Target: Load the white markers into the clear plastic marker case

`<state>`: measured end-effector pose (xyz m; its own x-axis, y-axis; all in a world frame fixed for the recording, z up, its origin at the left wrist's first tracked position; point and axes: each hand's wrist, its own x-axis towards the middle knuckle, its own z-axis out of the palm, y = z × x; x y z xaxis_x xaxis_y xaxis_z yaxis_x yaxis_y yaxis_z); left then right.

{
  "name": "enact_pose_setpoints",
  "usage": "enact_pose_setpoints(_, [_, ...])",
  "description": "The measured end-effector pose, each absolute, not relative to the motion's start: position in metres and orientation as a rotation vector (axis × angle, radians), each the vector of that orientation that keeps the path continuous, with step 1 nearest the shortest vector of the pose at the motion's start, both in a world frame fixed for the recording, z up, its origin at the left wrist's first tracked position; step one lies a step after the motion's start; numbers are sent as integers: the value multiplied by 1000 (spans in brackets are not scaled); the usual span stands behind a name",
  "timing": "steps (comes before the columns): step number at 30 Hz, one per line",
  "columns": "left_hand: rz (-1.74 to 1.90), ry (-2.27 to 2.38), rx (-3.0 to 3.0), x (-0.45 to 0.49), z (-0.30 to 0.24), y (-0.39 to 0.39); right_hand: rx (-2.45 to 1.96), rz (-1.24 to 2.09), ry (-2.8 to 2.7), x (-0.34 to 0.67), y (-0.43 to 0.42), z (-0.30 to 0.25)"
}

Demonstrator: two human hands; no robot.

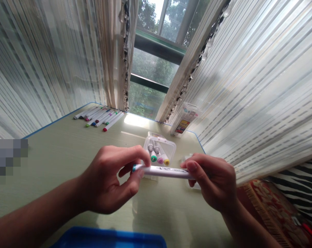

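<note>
A white marker (166,171) with a teal end is held level above the table, between both hands. My left hand (114,179) pinches it near the teal end with thumb and forefinger. Around its other end, the fingers of my right hand (214,179) are closed, hiding that tip. Just behind the marker stands a clear plastic case (173,146) with several markers inside, showing green, pink and yellow ends (160,160). Partly covered by my right hand is another clear plastic piece (196,186) on the table.
Several white markers (101,115) with coloured ends lie at the table's far left. A clear labelled box (183,120) stands upright at the back right. The blue tray (114,237) is at the near edge. String curtains (249,69) hang around the pale green table (55,151).
</note>
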<state>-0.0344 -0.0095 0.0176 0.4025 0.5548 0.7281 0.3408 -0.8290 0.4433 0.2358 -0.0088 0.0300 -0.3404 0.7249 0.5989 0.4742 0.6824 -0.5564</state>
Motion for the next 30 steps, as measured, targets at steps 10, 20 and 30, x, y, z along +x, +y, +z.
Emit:
enact_pose_setpoints(10, [1361, 798, 2449, -33, 20, -8, -906, 380, -2003, 237, -10, 32])
enact_pose_setpoints(20, [1357, 753, 2472, -33, 14, -7, -918, 280, -2020, 235, -8, 31])
enact_pose_setpoints(30, [1343, 756, 2414, -30, 12, -4, -948, 202, -1957, 222, -15, 25])
